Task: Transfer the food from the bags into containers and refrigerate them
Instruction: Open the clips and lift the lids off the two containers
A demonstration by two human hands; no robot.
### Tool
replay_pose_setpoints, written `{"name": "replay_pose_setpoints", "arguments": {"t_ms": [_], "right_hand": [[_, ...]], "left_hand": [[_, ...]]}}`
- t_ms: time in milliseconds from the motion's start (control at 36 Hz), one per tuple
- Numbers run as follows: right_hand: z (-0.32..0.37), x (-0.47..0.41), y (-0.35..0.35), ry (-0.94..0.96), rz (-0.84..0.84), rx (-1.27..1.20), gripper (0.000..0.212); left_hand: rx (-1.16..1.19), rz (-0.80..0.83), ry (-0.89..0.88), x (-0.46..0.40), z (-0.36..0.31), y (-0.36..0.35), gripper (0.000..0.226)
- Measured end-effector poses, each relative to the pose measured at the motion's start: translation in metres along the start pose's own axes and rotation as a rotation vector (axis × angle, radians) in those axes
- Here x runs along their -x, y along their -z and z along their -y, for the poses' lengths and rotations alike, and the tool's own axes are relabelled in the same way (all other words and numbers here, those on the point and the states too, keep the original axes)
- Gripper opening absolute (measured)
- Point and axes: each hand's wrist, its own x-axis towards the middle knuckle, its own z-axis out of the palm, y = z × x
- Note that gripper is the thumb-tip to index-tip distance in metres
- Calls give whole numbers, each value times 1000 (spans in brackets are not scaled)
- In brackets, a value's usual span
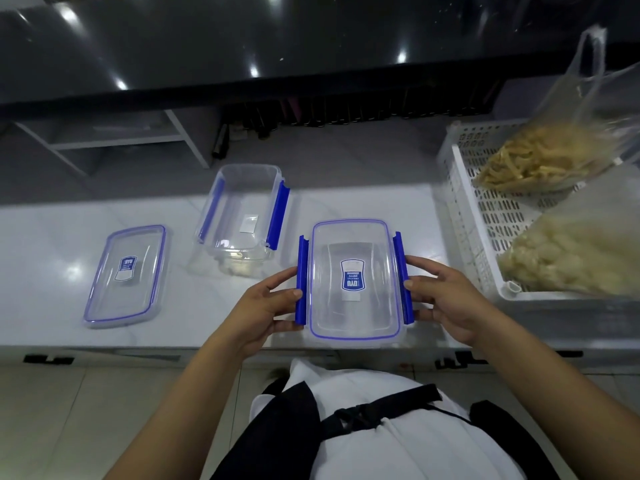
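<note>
Head view: I see a white worktop (pixel 52 244). Right edge carries a white perforated basket (pixel 464 188) with two clear food bags: one of yellowish strips (pixel 533 161) at the far end, one of pale chunks (pixel 568 258) nearer me. Lidded container (pixel 353 282) sits at the near edge, centre, blue clips flipped outward. Left hand (pixel 266 306) grip pinches the left clip (pixel 302 278), thumb on top; right hand (pixel 446 292) grip pinches the right clip (pixel 401 275) the same way. Open container (pixel 242 216) sits just behind-left, no lid. Its loose lid (pixel 126 275) lies flat further left, apart from both.
</note>
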Motion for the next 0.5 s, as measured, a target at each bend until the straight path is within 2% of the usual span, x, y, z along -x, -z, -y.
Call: {"name": "replay_pose_setpoints", "arguments": {"t_ms": [250,389,444,500], "right_hand": [[-2,-3,-1,-12,-53,10,46],[10,4,-2,44,-169,83,47],[20,9,-2,44,-149,69,44],[29,13,-2,-12,-87,-2,48]], "left_hand": [[42,-29,22,1,2,1,39],[-77,-227,-50,11,-6,-3,36],[-155,-260,-110,16,-12,-4,35],[-140,-221,-130,21,-20,-8,33]]}}
